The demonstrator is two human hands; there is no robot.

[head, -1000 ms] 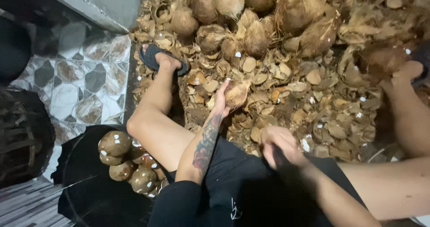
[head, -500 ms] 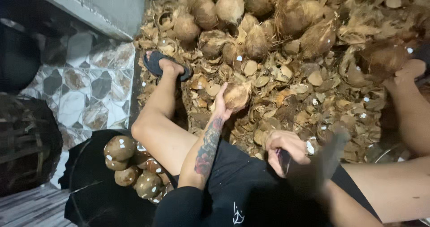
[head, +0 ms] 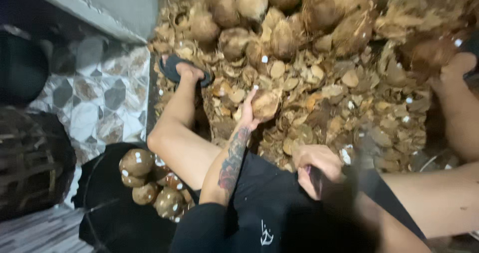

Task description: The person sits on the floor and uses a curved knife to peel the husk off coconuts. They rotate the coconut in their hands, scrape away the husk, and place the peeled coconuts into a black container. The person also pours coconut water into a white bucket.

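My left hand [head: 249,114], on a tattooed forearm, holds a brown coconut [head: 266,104] out in front of me, above the litter of shell chips. My right hand [head: 315,167] is closed around the handle of a dark chopping blade [head: 357,159], which is blurred and sits low over my lap, to the right of the coconut. I am seated with both legs spread; my left foot in a black sandal [head: 180,71] rests at the pile's edge.
A heap of whole coconuts [head: 252,3] and broken husk pieces [head: 349,78] fills the ground ahead. Several peeled coconuts [head: 149,178] lie in a black tub at lower left. A dark woven basket [head: 30,158] stands on the patterned tile floor [head: 100,98].
My right hand with the blade has dropped from a raised position to low over my lap. My left hand keeps the coconut nearly still.
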